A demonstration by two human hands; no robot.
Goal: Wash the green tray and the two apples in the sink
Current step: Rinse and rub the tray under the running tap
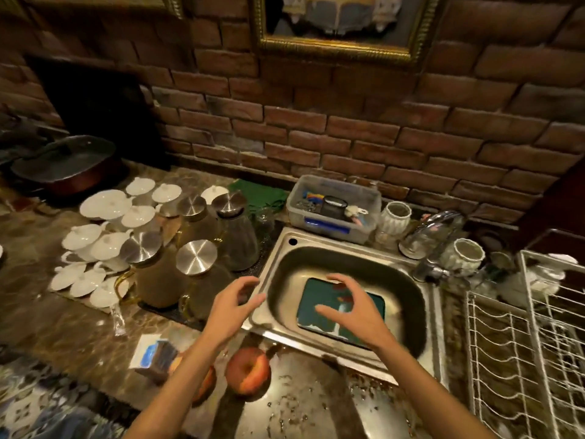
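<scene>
Green tray [340, 312] lies flat in the sink [408, 299]; both hands [232, 304] [351, 307] hover spread, holding nothing. Apples [248, 370] at six o'clock may roll off the wet counter [300, 403].

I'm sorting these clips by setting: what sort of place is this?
Most likely a home kitchen: a steel sink with a faucet set in a stone counter, a white wire dish rack beside it, and white lidded crockery against a brick wall.
</scene>
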